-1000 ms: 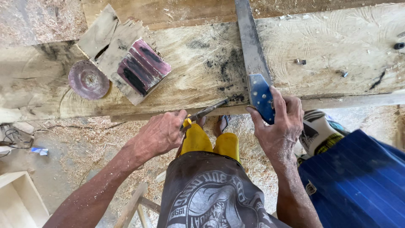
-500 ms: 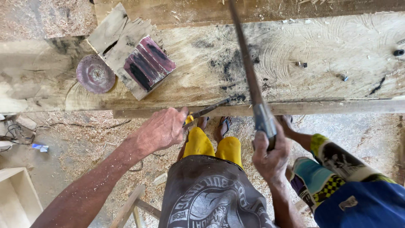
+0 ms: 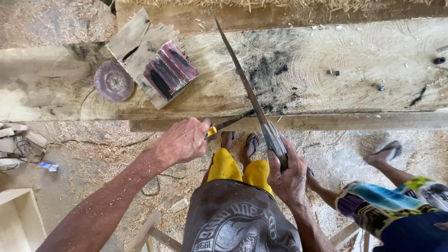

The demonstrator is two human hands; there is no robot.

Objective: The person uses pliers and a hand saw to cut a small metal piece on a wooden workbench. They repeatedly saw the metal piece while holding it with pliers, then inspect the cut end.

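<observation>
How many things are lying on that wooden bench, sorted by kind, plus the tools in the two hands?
Long blades, held in the right hand: 1
Yellow-handled tools, held in the left hand: 1
Round discs on the bench: 1
Wood scraps: 1
Striped blocks: 1
Small dark metal bits: 3
Total: 8

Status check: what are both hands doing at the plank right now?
Left hand closed on yellow-handled tool, tip against saw blade. Right hand gripping saw handle. Blade rests on edge across plank. Another person's leg close at right.
</observation>
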